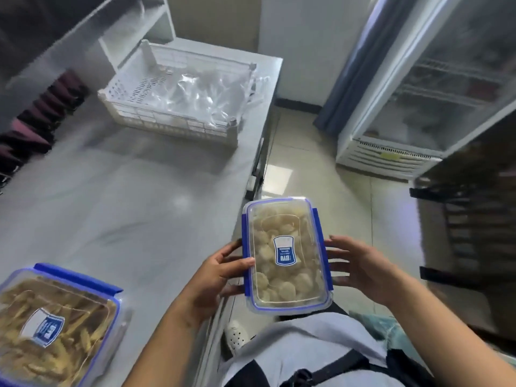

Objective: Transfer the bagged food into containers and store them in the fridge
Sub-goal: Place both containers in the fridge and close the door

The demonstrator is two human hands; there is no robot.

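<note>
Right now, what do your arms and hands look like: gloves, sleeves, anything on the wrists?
Both bare: left hand and right hand show no gloves, rings or watch; left forearm and right forearm show no sleeves.

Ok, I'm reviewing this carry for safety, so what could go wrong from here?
1. The container is held over the floor, past the table edge. The right hand has only straight fingers against its side while the left hand grips it, so a slip could drop it.
2. Both hands are busy, so opening the fridge may force a one-handed hold.
</note>
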